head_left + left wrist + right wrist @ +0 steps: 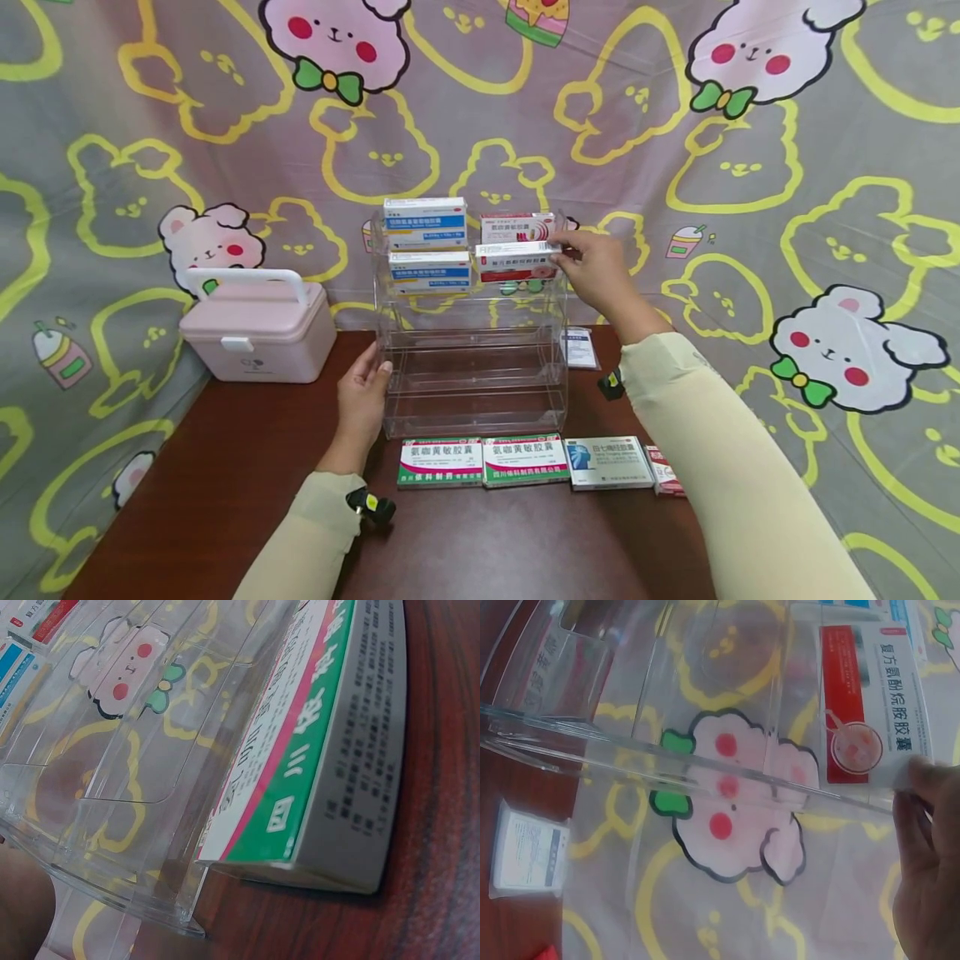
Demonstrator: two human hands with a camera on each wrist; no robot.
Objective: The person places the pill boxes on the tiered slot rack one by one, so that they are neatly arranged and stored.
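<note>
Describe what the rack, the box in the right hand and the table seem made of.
Rack: glossy, clear plastic, possibly acrylic; the patterned backdrop shows through.
Box: probably thin card with a smooth printed finish; its edges look straight and crisp.
Table: perhaps wood or laminate; brownish streaks and a soft sheen show.

The person wears a long left sleeve (303,533) and a long right sleeve (742,467), both a soft, creamy yellow. The cloth has small wrinkles near the ends. A little black gadget (379,511) sits by each sleeve's end, left and right. Each gadget has a bright yellow patch (371,502).
</note>
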